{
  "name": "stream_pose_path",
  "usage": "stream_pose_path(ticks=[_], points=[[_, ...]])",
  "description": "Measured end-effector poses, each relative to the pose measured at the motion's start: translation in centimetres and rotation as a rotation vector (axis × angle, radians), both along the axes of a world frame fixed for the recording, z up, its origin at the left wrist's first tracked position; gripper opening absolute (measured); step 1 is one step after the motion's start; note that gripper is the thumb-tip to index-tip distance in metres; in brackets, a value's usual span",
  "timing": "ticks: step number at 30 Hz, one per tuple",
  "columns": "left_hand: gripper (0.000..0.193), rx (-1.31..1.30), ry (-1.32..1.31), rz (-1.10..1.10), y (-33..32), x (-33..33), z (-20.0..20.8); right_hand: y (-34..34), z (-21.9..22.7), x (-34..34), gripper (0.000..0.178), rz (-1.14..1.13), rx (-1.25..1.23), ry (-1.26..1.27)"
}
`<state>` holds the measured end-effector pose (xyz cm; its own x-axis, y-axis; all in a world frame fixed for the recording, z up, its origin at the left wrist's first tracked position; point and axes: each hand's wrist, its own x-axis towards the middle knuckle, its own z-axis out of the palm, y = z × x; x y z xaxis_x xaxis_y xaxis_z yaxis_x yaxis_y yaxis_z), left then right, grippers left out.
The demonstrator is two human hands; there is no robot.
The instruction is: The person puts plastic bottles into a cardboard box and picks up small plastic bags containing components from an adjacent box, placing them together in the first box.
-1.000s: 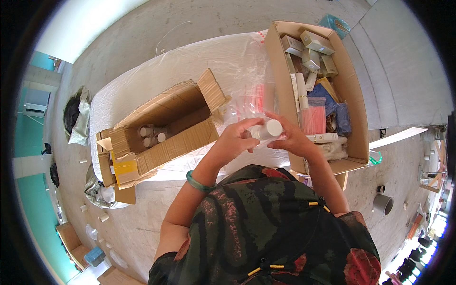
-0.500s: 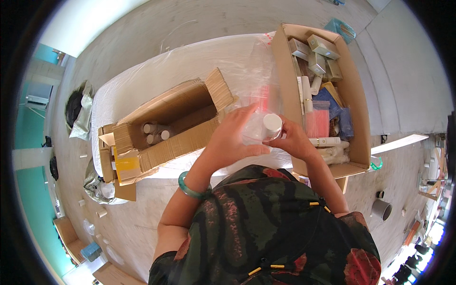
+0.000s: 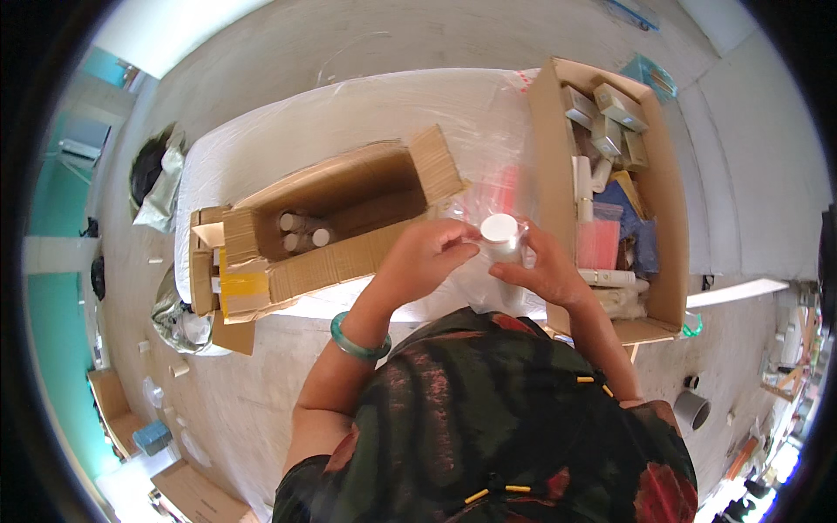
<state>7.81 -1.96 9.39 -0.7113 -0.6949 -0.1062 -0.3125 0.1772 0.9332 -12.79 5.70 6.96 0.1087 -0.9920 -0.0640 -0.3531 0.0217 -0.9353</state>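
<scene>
In front of my chest is a clear bottle with a white screw cap, upright, a thin clear plastic bag around it. Fingers and thumb of my right hand are closed on the bottle's right side. My left hand has its thumb and forefinger pinched at the bag's left edge, just beside the cap; what exactly lies between the fingertips is small and partly hidden. To the left stands an open cardboard box with several white-capped bottles grouped at its left end.
A larger cardboard box at the right holds small cartons, white tubes, and blue and pink packets. Plastic sheeting covers the table. Sacks stand on the floor at the left.
My left hand has gone from spread around the bag to a pinch at its edge. The bottle now stands more upright, its body visible below the cap. The view has shifted slightly.
</scene>
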Motion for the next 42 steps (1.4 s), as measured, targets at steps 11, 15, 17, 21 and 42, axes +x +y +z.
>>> stream_pose_path(ticks=[11,15,17,21,42], points=[[0.064,-0.204,0.046,0.011,1.3,2.4,5.0,-1.0,4.0,2.8,0.061,0.118,-0.022,-0.009],[0.053,-0.263,0.021,0.032,0.1,3.9,6.6,-2.1,6.0,4.7,0.061,0.16,-0.164,0.112],[0.049,-0.339,0.034,0.054,-0.5,4.8,8.2,-3.0,7.2,5.5,0.062,0.173,-0.197,0.133],[0.044,-0.542,0.081,0.132,-2.9,7.8,10.8,-4.4,8.8,7.0,0.062,0.117,-0.44,0.19],[0.035,-0.494,-0.512,0.751,-11.8,19.3,-6.3,-1.7,1.9,5.6,0.044,-0.115,-0.138,0.291]])
